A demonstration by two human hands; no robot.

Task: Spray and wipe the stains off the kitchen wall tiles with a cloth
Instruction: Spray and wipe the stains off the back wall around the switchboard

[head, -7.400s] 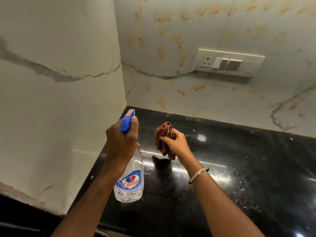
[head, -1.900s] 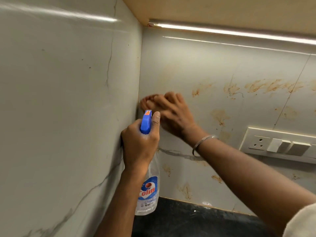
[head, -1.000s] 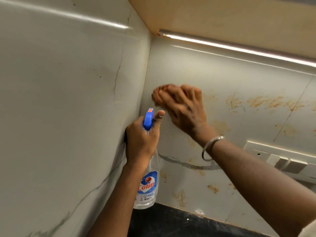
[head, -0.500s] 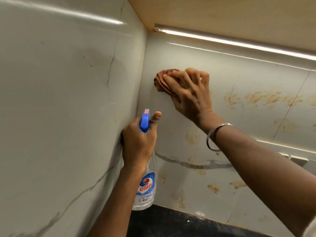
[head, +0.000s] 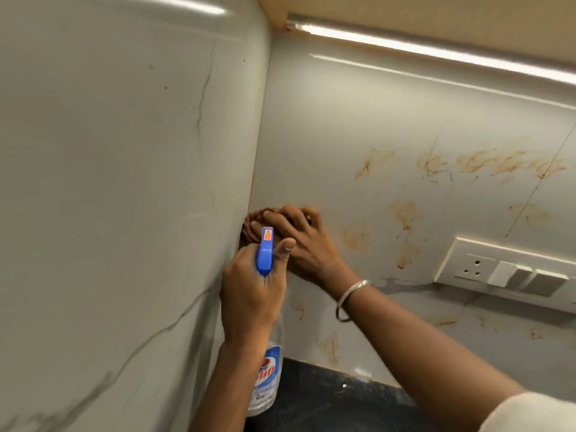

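My right hand presses a reddish-brown cloth against the back wall tile, right in the corner beside the left wall. The cloth is mostly hidden under my fingers. My left hand grips a clear spray bottle with a blue trigger head, held upright just in front of the right hand. Orange-brown stains spread over the back tile to the right, with more stains low near the counter.
A white switch and socket plate sticks out of the back wall at right. A lit strip light runs under the wooden cabinet above. The black counter lies below. The left wall stands close.
My right hand has dragged the cloth down the back tile along the corner, from high up to level with the spray head. The left hand with the bottle has hardly moved.
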